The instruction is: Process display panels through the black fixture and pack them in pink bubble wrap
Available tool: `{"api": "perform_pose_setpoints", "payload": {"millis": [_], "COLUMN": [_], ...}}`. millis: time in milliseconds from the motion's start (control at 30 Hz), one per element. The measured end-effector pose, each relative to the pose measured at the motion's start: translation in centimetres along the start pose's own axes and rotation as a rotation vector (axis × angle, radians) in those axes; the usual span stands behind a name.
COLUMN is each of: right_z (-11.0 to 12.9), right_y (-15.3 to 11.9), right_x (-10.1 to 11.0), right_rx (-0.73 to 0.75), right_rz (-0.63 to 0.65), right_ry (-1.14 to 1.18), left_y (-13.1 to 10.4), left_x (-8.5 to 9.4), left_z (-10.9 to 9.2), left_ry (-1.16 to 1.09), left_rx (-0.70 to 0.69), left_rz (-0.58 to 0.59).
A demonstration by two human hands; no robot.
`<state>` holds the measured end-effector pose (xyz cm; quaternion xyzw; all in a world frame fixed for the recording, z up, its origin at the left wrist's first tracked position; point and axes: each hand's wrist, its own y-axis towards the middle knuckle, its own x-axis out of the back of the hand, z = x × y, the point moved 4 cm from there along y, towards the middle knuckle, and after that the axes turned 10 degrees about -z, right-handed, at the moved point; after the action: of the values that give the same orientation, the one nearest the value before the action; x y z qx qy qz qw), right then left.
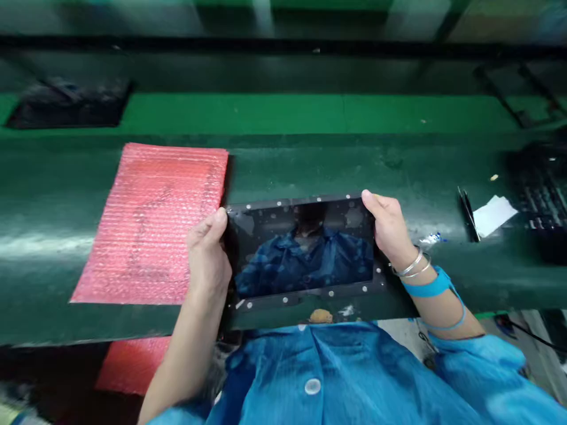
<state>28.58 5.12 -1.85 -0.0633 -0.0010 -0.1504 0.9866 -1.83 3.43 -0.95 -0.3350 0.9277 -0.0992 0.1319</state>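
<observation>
Left hand (pixel 207 254) and right hand (pixel 390 229) grip the black panel (pixel 305 248) by its ends, probably to avoid smudging the shiny middle.

free: worktop (pixel 310 168) beyond panel (pixel 305 248) | left: pink bubble-wrap (pixel 155 227) blocks

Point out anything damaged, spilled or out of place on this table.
A tan patch at the green table's near edge interrupts the surface, perhaps a chip or stain; I can't tell which. A shiny scrap lies loose to the right of the right hand, like litter.
</observation>
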Motion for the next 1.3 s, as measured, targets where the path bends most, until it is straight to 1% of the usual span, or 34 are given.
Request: {"api": "perform_pose_setpoints", "payload": {"millis": [100, 167, 233, 300, 333, 433, 533, 633, 733, 833, 900, 1033, 1133, 1200, 1300], "right_z": [0.7, 1.0, 1.2, 1.4, 1.4, 1.3, 1.1, 1.2, 1.3, 1.1, 0.9, 0.7, 0.9, 1.1, 1.3], "right_y": [0.4, 0.4, 0.1, -0.3, -0.4, -0.7, -0.7, -0.4, 0.1, 0.4, 0.3, -0.1, -0.3, -0.4, -0.4], "right_x": [-0.2, -0.4, -0.6, -0.7, -0.7, -0.6, -0.5, -0.2, 0.3, 0.8, 0.9, 1.1, 1.4, 1.7, 2.0], "right_rx": [-0.031, -0.070, -0.110, -0.128, -0.131, -0.147, -0.150, -0.128, -0.109, -0.126, -0.160, -0.215, -0.195, -0.129, 0.000], "right_rz": [0.156, 0.290, 0.427, 0.506, 0.508, 0.409, 0.298, 0.238, 0.164, 0.107, 0.110, 0.095, 0.049, -0.007, -0.090], "right_ry": [0.013, 0.010, -0.006, -0.018, -0.017, 0.009, 0.042, 0.075, 0.095, 0.077, 0.054, 0.038, 0.081, 0.097, 0.046], "left_y": [-0.2, -0.1, 0.2, 0.5, 0.7, 1.2, 1.4, 0.7, -1.0, -2.9, -3.8, -3.9, -2.9, -1.5, 1.6], "left_x": [-0.1, 0.0, 0.0, -0.1, -0.2, -0.5, -0.9, -1.0, -0.6, -0.4, -0.4, -0.3, -0.8, -1.6, -4.0], "left_z": [-1.0, -1.8, -2.4, -2.9, -3.0, -2.8, -2.2, -1.3, -0.4, -0.2, -0.3, -0.2, -0.2, -0.7, -2.2], "left_ry": [-0.050, -0.088, -0.122, -0.146, -0.154, -0.163, -0.127, -0.089, -0.031, 0.026, 0.015, -0.029, -0.023, -0.014, 0.005], "left_rx": [0.017, 0.001, -0.034, -0.067, -0.075, -0.070, -0.068, -0.022, 0.073, 0.161, 0.180, 0.208, 0.215, 0.198, 0.141], "left_rz": [-0.088, -0.150, -0.185, -0.202, -0.205, -0.211, -0.151, -0.021, 0.132, 0.314, 0.378, 0.350, 0.320, 0.308, 0.288]}}
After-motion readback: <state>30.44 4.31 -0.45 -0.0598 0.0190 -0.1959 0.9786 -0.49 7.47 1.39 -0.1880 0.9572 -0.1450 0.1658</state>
